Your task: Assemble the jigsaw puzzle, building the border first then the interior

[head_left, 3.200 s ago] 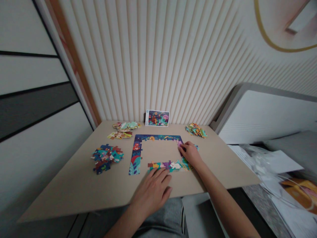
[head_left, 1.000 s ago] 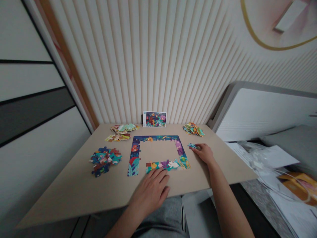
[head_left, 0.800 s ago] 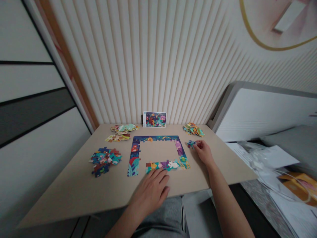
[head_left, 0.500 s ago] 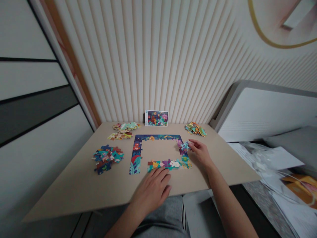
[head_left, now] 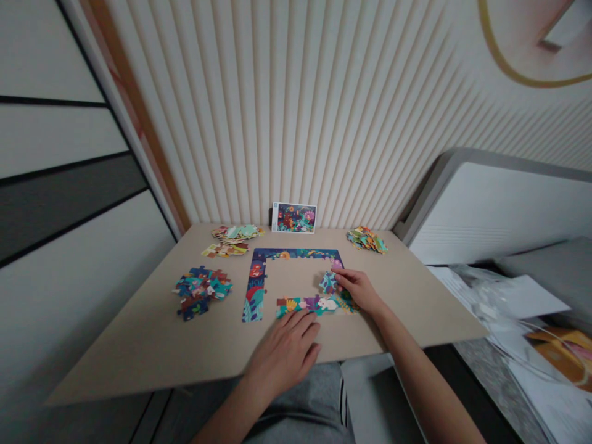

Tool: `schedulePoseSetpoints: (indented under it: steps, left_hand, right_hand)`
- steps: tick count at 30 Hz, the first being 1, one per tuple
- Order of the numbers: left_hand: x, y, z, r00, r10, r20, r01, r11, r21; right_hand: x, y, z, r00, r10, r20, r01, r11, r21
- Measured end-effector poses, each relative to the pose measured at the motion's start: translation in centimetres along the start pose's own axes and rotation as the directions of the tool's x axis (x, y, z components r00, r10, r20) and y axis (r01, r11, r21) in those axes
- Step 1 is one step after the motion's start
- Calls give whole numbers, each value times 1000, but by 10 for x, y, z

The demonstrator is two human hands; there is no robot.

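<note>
We're mid-fit w/ our right hand (head_left: 358,290) pinching a teal puzzle piece (head_left: 328,282) just inside the puzzle frame (head_left: 254,285) by its right side, left hand (head_left: 287,351) spread flat at the bottom edge; next, prob. needs turning till the tabs line up.

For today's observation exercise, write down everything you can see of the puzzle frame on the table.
The puzzle frame lies flat on the table: a colourful border of joined cardboard-like pieces, dark blue with flowers, its middle bare. A gap is open in its lower left. The left hand touches its near edge; the right hand holds a piece inside its right side.
</note>
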State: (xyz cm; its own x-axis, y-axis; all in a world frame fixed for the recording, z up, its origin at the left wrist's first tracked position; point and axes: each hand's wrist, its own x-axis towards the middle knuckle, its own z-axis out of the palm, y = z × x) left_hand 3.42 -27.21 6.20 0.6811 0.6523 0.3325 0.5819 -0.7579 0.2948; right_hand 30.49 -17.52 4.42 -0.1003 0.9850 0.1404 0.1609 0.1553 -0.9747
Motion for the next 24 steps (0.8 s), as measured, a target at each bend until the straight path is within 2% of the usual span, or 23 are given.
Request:
schedulePoseSetpoints:
  steps: [4,13,24]
  left_hand:
    - [0,0,0,1000,-7,13,7,1000,-2]
    - [0,0,-1,1000,-7,21,7,1000,-1]
    - [0,-1,1,1000,-4,19,4,1000,1]
  right_hand:
    - [-1,2,-1,1000,3,24,-3,1000,-9]
    - [-1,7,-4,1000,-19,-1,19,999,-41]
    - [-3,-6,-4,996,-58,-61,53,996,-73]
